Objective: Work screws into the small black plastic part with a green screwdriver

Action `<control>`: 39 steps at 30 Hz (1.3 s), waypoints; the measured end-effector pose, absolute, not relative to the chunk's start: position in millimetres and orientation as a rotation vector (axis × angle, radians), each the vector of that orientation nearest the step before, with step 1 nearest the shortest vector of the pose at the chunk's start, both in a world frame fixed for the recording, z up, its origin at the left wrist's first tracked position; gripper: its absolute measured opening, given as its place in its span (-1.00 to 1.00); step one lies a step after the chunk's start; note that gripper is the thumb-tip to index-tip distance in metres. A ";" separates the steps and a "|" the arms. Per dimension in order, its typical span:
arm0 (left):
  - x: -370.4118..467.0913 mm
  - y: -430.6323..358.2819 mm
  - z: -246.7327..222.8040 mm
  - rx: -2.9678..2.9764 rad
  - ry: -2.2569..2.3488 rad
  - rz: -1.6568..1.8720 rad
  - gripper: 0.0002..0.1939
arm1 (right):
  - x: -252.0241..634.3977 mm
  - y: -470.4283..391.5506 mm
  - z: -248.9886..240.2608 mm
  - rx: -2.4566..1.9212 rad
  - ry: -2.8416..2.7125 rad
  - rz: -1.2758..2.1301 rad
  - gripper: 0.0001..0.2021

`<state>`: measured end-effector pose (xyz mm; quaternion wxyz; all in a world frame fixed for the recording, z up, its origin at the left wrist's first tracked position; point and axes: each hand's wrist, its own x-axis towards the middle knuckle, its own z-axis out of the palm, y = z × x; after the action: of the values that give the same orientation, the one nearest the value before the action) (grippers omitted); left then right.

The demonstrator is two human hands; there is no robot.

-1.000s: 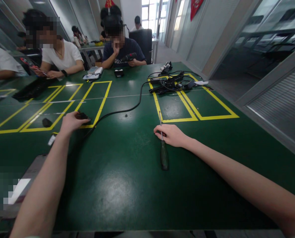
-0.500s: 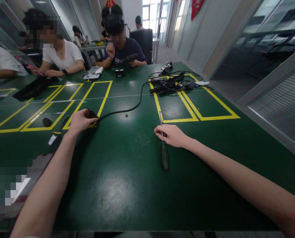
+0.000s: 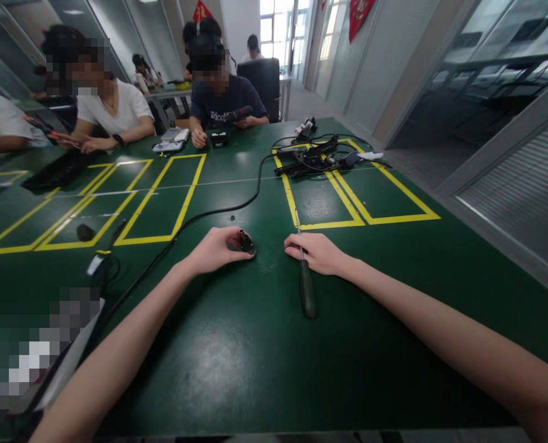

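Note:
My left hand (image 3: 216,249) is closed round a small black part (image 3: 246,242), with its dark end showing between thumb and fingers; its exact kind I cannot make out. My right hand (image 3: 317,251) is curled at the shaft of a screwdriver (image 3: 307,289). The screwdriver's dark green handle points toward me and its thin metal tip points away. A short gap separates the two hands just above the green table (image 3: 255,357). A black cable (image 3: 209,213) curves over the table and passes beyond my left forearm.
A tangle of black parts and cables (image 3: 313,157) lies at the far right, among yellow tape outlines (image 3: 403,218). A dark lump (image 3: 85,232) and a tagged black cord (image 3: 96,263) are at left. Two people (image 3: 227,101) sit across, one holding a dark tool.
My left hand has moved right, toward my right hand, carrying the small black part away from the cable. The right hand and screwdriver stay nearly still. The person opposite has lowered a hand to the table.

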<state>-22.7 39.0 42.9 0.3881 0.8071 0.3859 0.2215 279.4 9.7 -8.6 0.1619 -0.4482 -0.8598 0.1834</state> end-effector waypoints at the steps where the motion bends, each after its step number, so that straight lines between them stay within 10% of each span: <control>1: -16.8 33.5 40.1 2.083 0.954 0.538 -0.68 | 280.5 10.0 -8.7 -1.273 -2.438 0.542 -0.65; 27: 17.8 3.1 9.3 2.022 0.853 0.497 -0.59 | 278.7 16.6 -14.6 -1.155 -2.001 0.855 -0.20; 33: 15.4 2.7 10.1 1.952 0.821 0.537 -0.24 | 278.3 17.3 -16.4 -1.179 -1.929 0.869 -0.19; 39: 16.3 3.9 12.7 1.960 0.816 0.517 -0.60 | 273.5 17.4 -12.2 -1.204 -1.720 0.718 -0.28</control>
<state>16.3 3.9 12.7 0.4604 0.7963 0.3314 0.2100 273.5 17.4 -12.2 0.4451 -0.4860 -0.6940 0.2899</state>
